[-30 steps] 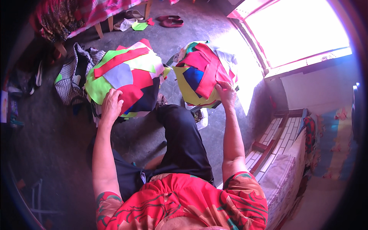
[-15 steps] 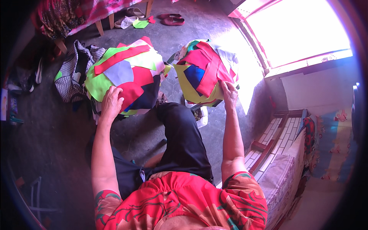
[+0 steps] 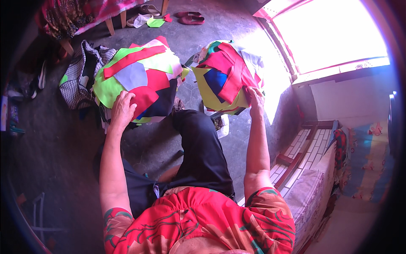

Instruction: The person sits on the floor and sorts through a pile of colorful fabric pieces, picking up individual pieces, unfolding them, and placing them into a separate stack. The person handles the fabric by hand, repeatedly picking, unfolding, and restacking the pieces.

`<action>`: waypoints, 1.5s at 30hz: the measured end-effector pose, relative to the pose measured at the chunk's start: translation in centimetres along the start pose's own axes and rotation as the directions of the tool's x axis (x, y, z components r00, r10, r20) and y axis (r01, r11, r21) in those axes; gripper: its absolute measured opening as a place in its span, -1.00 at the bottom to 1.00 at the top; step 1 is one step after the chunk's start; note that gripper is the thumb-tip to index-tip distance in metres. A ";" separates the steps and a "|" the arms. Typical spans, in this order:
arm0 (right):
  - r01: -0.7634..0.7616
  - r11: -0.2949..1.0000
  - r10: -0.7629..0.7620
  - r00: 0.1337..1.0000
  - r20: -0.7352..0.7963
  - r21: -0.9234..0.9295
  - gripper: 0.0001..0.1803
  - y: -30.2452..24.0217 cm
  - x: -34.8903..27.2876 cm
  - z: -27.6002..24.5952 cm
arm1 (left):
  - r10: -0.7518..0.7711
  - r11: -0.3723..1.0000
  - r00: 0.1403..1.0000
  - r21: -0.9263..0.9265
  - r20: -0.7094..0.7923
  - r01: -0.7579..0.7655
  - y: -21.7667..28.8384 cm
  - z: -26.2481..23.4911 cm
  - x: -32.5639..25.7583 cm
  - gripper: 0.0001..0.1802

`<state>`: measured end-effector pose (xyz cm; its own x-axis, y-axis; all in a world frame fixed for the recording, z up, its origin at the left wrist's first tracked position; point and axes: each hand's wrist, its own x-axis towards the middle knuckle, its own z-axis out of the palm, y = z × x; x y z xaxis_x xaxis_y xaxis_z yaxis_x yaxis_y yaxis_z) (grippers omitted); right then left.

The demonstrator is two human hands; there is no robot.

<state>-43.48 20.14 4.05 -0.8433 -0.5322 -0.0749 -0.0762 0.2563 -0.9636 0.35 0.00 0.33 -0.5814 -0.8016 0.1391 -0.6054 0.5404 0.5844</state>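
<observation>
Two rounded heaps of flat fabric pieces stand in front of me. On the left heap [image 3: 134,76], green, red, grey, white and black pieces overlap. My left hand [image 3: 123,109] is at its near edge, fingers bent and closed on a red fabric piece [image 3: 144,100]. The right heap [image 3: 230,78] has red strips, a blue patch, yellow edges and white pieces. At its near right side, my right hand [image 3: 256,100] pinches the edge of a red fabric strip [image 3: 233,84]. Its fingertips are partly hidden.
A checked cloth bag [image 3: 80,80] lies left of the heaps. Dark red shoes [image 3: 190,18] and a green scrap [image 3: 156,23] lie farther off. A white container [image 3: 223,127] sits below the right heap. To the right stand a bench [image 3: 296,156] and a bright doorway [image 3: 330,34].
The view has shifted slightly, so both heaps appear a little higher. My right hand has moved slightly outward along the right heap's edge. My left hand stays at the red piece.
</observation>
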 end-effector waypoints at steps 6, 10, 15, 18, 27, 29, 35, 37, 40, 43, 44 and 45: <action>0.046 0.990 -0.052 0.998 -0.041 -0.131 -0.81 0.9 0.9 -0.6 | -0.027 0.999 0.999 -0.019 0.033 0.028 0.4 0.1 0.2 -0.68; 0.245 0.808 -0.403 0.893 -0.199 -0.536 -0.74 -0.1 -0.4 0.3 | -0.020 1.000 1.000 -0.016 0.011 0.020 0.2 0.0 0.0 -0.69; 0.432 0.697 -0.536 0.844 -0.016 -0.573 -0.79 -2.9 -4.6 4.1 | -0.010 1.000 1.000 -0.013 0.005 0.010 0.0 0.0 -0.1 -0.67; 0.569 0.516 -0.621 0.763 0.178 -0.640 -0.85 -1.4 -4.9 3.9 | -0.012 1.000 1.000 -0.023 0.006 0.012 0.4 0.1 -0.1 -0.67; 0.706 0.366 -0.671 0.652 0.354 -0.606 -0.88 -2.2 -7.9 4.7 | -0.021 1.000 1.000 -0.016 0.003 0.021 0.2 -0.2 -0.1 -0.68; 0.669 0.327 -0.637 0.678 0.368 -0.668 -0.74 -1.7 -7.7 5.0 | -0.021 1.000 1.000 -0.023 0.010 0.021 0.4 -0.1 -0.1 -0.68; 0.655 0.302 -0.649 0.673 0.354 -0.692 -0.62 -2.0 -7.5 5.9 | -0.021 1.000 1.000 -0.013 0.004 0.021 0.0 -0.2 -0.2 -0.69; 0.660 0.301 -0.681 0.654 0.329 -0.689 -0.72 -2.3 -7.4 5.9 | -0.012 1.000 1.000 -0.017 -0.005 0.012 -0.1 -0.2 -0.3 -0.69; 0.613 0.479 -0.629 0.739 0.241 -0.628 -0.77 -2.0 -6.8 5.3 | -0.003 1.000 1.000 -0.029 -0.007 0.002 0.0 -0.1 -0.3 -0.69; 0.404 0.791 -0.453 0.892 0.005 -0.460 -0.83 -3.4 -7.3 4.6 | 0.006 0.999 1.000 -0.032 -0.016 -0.007 -0.2 0.0 -0.4 -0.71; 0.299 0.884 -0.345 0.936 -0.069 -0.360 -0.83 -3.9 -7.2 4.4 | 0.009 0.999 1.000 -0.031 -0.022 -0.010 -0.3 -0.1 -0.5 -0.71; 0.471 0.832 -0.517 0.849 -0.104 -0.292 -0.79 -4.0 -6.4 3.3 | 0.018 0.999 0.999 -0.042 -0.026 -0.019 0.0 0.1 -0.2 -0.72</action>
<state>-35.97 19.84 7.57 -0.7322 -0.5007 0.4617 -0.6160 0.1977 -0.7625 0.41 0.15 0.25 -0.5775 -0.7984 0.1706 -0.5707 0.5443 0.6148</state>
